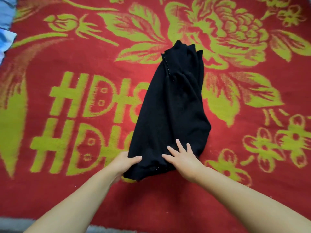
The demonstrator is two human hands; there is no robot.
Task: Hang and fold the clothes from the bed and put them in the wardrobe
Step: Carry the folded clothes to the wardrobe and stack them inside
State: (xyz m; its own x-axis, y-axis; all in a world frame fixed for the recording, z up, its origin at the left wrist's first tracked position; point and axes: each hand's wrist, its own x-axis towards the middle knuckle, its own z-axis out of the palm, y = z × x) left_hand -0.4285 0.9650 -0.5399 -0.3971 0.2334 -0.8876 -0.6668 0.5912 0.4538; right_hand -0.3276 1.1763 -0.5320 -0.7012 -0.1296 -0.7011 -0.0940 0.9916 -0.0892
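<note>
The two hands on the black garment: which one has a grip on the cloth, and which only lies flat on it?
The left hand pinches the near-left edge of the black garment; the right hand lies flat, fingers spread.

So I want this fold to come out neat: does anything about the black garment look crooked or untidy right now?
Yes. The black garment lies tilted on the red blanket, and its far end is bunched into uneven peaks rather than flat. The left hand grips the near edge; the right hand lies flat on it.
</note>
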